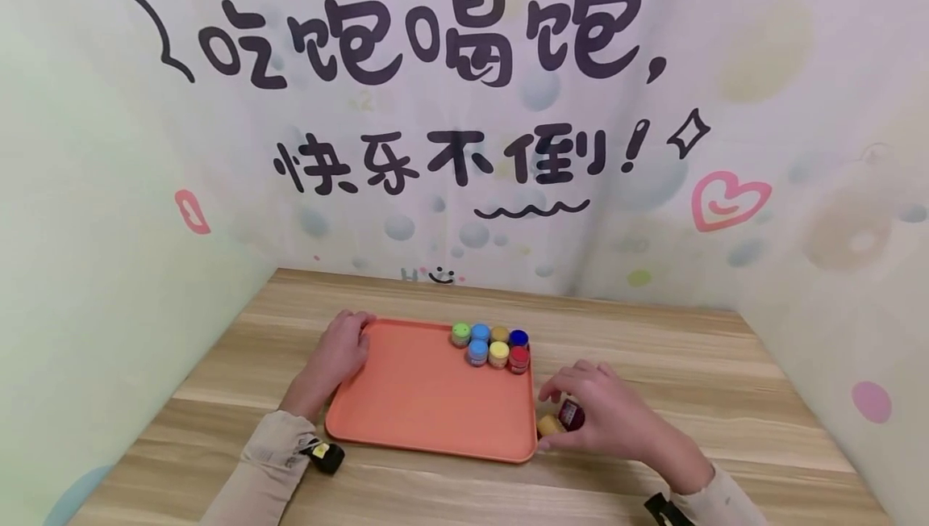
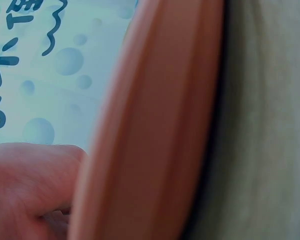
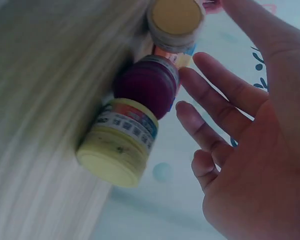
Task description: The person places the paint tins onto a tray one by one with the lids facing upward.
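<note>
An orange tray (image 1: 435, 397) lies on the wooden table. At its left edge, near the far corner, my left hand (image 1: 341, 356) grips the rim; the left wrist view shows that hand (image 2: 35, 185) against the tray's side (image 2: 155, 110). Beyond the tray's right edge, my right hand (image 1: 606, 409) arches over small paint jars, among them a tan-lidded jar (image 1: 550, 427) and a dark purple jar (image 1: 572, 415). In the right wrist view its bent fingers stand apart from the purple jar (image 3: 145, 87), a pale yellow jar (image 3: 120, 145) and a tan-lidded jar (image 3: 176, 17).
Several jars stand in two rows in the tray's far right corner, with a green-lidded jar (image 1: 460, 334) at the left end and a red-lidded jar (image 1: 518, 360) at the right. A printed curtain (image 1: 450, 244) rises behind the table (image 1: 689, 356).
</note>
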The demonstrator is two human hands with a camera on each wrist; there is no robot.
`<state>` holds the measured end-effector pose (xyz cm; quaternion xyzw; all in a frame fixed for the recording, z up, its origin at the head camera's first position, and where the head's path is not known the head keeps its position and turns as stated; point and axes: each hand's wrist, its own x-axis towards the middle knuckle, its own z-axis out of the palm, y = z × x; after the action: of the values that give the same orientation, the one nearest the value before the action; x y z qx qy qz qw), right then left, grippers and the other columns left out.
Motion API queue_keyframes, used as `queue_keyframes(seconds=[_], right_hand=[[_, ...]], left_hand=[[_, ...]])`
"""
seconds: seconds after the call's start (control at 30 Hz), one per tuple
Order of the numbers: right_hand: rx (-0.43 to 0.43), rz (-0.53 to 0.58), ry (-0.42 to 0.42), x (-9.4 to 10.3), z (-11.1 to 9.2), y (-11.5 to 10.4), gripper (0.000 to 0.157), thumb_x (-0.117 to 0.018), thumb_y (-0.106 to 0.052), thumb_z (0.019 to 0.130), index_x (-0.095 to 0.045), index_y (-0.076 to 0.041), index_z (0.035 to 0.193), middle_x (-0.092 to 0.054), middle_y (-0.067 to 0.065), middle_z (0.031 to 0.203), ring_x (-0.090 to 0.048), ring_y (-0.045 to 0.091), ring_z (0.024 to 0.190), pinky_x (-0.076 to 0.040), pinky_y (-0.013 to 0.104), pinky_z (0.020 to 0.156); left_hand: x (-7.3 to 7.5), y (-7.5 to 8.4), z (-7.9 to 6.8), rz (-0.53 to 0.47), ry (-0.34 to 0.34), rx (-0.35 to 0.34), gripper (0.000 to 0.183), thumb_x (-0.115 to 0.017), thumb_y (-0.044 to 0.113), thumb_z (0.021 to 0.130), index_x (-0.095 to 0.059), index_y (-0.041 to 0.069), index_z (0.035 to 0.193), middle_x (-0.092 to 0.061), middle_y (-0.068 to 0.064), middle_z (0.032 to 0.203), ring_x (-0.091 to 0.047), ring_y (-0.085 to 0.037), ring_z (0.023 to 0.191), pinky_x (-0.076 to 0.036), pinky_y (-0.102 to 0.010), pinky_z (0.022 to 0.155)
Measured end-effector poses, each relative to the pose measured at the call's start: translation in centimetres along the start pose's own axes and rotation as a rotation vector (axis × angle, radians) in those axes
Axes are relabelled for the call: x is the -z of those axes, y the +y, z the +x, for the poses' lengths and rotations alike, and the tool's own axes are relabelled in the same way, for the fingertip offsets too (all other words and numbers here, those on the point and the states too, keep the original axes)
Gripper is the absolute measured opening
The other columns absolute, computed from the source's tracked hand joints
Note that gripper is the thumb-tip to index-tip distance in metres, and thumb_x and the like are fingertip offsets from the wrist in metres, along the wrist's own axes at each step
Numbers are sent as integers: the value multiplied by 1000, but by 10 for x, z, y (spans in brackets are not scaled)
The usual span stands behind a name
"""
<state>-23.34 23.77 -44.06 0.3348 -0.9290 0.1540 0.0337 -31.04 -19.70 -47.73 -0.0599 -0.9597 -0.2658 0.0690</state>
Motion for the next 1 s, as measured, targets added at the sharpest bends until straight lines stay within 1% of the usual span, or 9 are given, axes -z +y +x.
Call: queue_keyframes(seconds=[0.1, 0.23, 0.37, 0.5, 0.6, 0.67, 0.9, 1.0], right_hand=[[3, -13, -8, -3, -1, 0, 55, -82, -78, 77, -74, -35, 111, -66, -26, 100, -55, 6, 106, -39, 37, 87], [4, -5, -16, -5, -1, -1, 50, -84, -75, 79, -75, -38, 111, -67, -28, 100, -54, 6, 105, -34, 36, 86], [-5, 1, -29, -5, -1, 0, 47, -87, -68, 81, -76, -37, 114, -67, -29, 99, -53, 7, 104, -30, 36, 83], [-22, 5, -47, -5, -2, 0, 44, -92, -55, 81, -77, -35, 117, -63, -27, 93, -51, 5, 100, -27, 34, 82], [-29, 22, -53, -5, -3, 0, 43, -93, -45, 81, -76, -32, 119, -62, -26, 91, -52, 5, 100, -28, 34, 83], [-30, 33, -54, -4, -2, -1, 42, -93, -41, 83, -75, -31, 119, -62, -26, 92, -53, 6, 102, -29, 34, 84], [-9, 44, -37, -3, -1, -1, 38, -90, -36, 87, -74, -31, 120, -62, -27, 96, -55, 7, 105, -31, 35, 85], [3, 48, -20, -3, -1, -1, 37, -90, -34, 87, -74, -30, 121, -64, -26, 99, -57, 6, 104, -32, 35, 85]], left_hand=[[0, -1, -1, -8, 2, 3, 35, -60, 0, 105, -65, -9, 138, -65, -26, 126, -62, -36, 111, -58, -56, 104], [0, -2, -1, -3, 6, -3, 35, -60, 0, 105, -66, -9, 138, -66, -26, 126, -63, -37, 110, -58, -56, 103], [-1, -3, 0, 6, 9, -3, 35, -60, 1, 105, -66, -8, 138, -66, -26, 126, -63, -37, 111, -58, -55, 103], [-1, -2, 1, 5, 3, 6, 35, -60, 2, 106, -65, -7, 139, -65, -25, 127, -63, -36, 112, -58, -56, 104], [-1, -2, 0, 4, -3, 16, 36, -60, 2, 106, -65, -7, 140, -65, -25, 128, -63, -36, 112, -58, -55, 104], [0, -1, 0, 3, -5, 21, 36, -60, 2, 106, -65, -7, 141, -65, -25, 128, -62, -36, 111, -58, -55, 104], [1, 0, -1, 6, -3, 16, 36, -60, 2, 105, -65, -7, 140, -65, -25, 127, -63, -36, 111, -58, -56, 104], [1, 1, -1, 9, -7, 16, 35, -60, 2, 106, -65, -7, 139, -66, -26, 127, -63, -37, 112, -58, -56, 104]])
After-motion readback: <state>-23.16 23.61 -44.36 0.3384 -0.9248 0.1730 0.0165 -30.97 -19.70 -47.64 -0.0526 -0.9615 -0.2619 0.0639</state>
